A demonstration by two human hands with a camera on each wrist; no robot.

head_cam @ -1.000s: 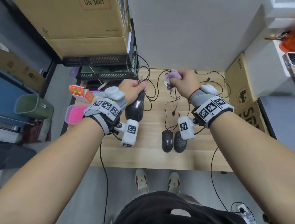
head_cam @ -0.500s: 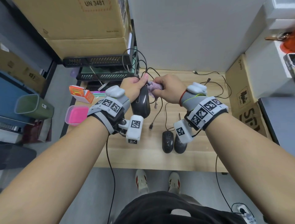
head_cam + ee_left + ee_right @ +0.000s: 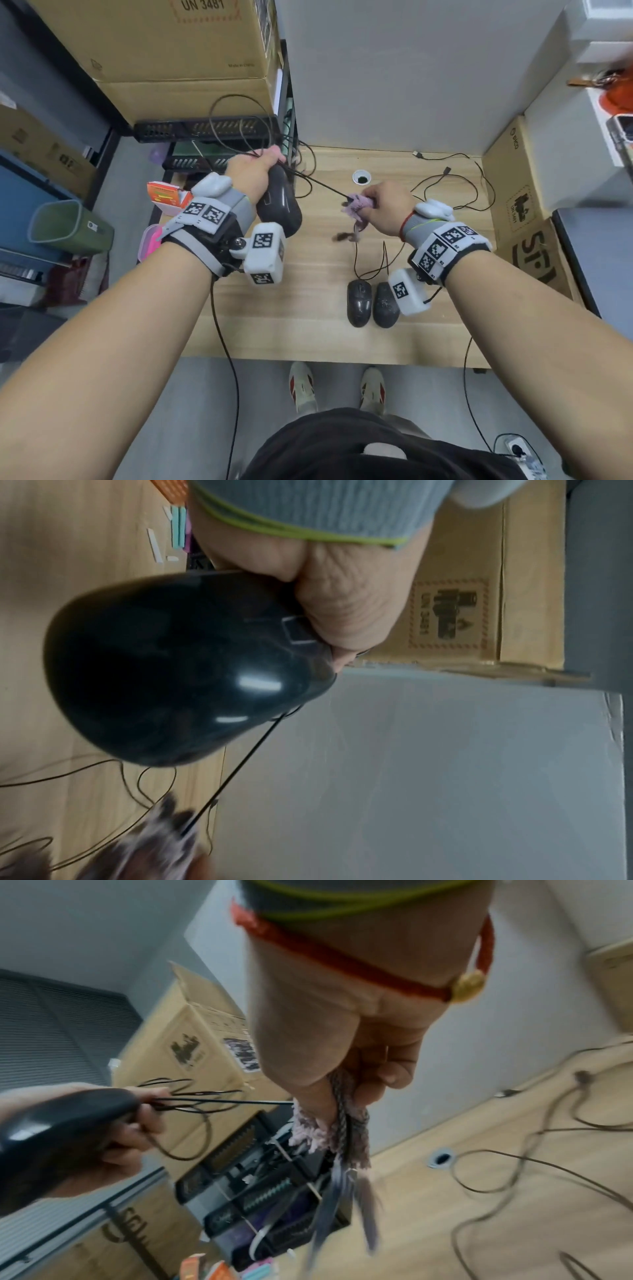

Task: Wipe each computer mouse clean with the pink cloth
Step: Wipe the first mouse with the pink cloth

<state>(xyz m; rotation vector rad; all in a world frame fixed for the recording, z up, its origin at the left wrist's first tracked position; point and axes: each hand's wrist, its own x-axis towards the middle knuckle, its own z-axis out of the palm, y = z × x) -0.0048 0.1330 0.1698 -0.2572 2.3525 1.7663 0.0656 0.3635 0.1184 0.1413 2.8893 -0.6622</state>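
Note:
My left hand grips a large glossy black mouse above the table's left part, with loops of its cable gathered in the same fist. The cable runs taut to my right hand, which holds the bunched pink cloth wrapped around it. The cable's tail hangs blurred below the cloth. Two smaller black mice lie side by side near the table's front edge, under my right wrist.
The wooden table carries loose cables at the back right and a cable hole. Black trays and cardboard boxes stand at the left, a pink box and an orange carton at the table's left edge, boxes at the right.
My hands have drawn apart: the right hand with the cloth slid rightward along the cable away from the mouse. The left hand lifted the mouse slightly up and to the left.

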